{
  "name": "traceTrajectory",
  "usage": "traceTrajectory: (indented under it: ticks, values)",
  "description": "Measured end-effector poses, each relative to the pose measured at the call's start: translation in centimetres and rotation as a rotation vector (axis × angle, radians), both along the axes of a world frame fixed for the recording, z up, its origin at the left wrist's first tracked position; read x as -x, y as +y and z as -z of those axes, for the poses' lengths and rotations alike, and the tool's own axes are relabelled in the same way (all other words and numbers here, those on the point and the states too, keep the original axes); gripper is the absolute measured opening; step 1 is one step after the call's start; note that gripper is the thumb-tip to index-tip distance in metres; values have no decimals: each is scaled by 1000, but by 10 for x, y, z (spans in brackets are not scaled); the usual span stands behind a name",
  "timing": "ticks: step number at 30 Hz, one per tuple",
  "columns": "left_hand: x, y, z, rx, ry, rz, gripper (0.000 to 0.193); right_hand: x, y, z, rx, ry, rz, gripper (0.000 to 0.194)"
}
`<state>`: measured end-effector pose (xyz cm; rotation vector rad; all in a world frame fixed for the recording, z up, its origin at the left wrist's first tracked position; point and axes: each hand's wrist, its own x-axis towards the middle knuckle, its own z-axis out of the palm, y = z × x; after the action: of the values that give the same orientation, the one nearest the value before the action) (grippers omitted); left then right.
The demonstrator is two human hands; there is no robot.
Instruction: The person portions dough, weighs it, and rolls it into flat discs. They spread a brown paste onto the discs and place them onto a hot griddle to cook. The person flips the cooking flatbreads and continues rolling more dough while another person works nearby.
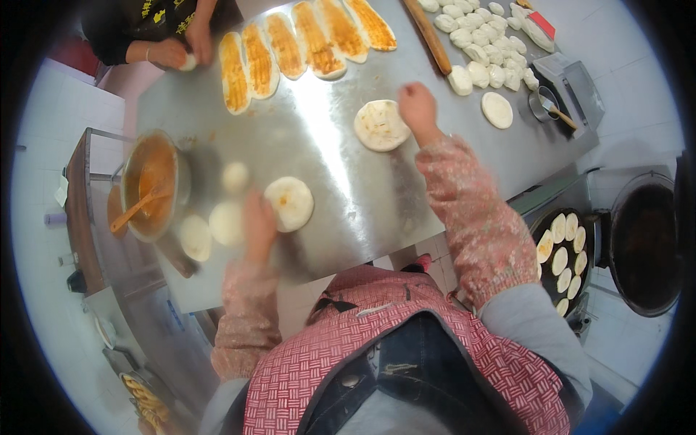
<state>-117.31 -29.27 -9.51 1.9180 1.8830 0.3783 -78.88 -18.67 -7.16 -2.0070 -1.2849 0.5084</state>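
My left hand [258,223] is blurred, between a round of dough with an orange spot [289,203] and a plain pale dough round [225,224]; its grip does not show clearly. A paler dough ball [235,177] sits beyond it, and another dough round [196,238] lies further left. My right hand [418,111] is curled into a fist at the right edge of a flattened dough disc [380,126] with orange streaks. Nothing shows inside that fist. Both forearms wear floral sleeve covers.
On the steel table [326,239] lie long dough strips with orange paste [280,46], a wooden rolling pin [429,38], many dough pieces [489,49] and a paste bowl [152,179]. Another person's hands [174,53] hold dough opposite. A round griddle [549,293] with flatbreads stands right.
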Motion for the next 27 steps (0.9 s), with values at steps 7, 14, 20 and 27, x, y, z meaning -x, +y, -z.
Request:
traceTrajectory:
  ticks: [7, 14, 20, 27]
  values:
    - [8, 5, 20, -16, -79, -181, 45, 17, -27, 78, 117, 631, 670, 30]
    - [12, 47, 20, 509, -278, -135, 26, 12, -31, 64, 104, 345, 272, 33]
    - [-5, 14, 20, 199, -716, -375, 31, 49, -65, -15, -334, 1201, 362, 27]
    - [-4, -26, 4, 62, -919, 450, 42, -115, -266, -82, 145, 81, 283, 24]
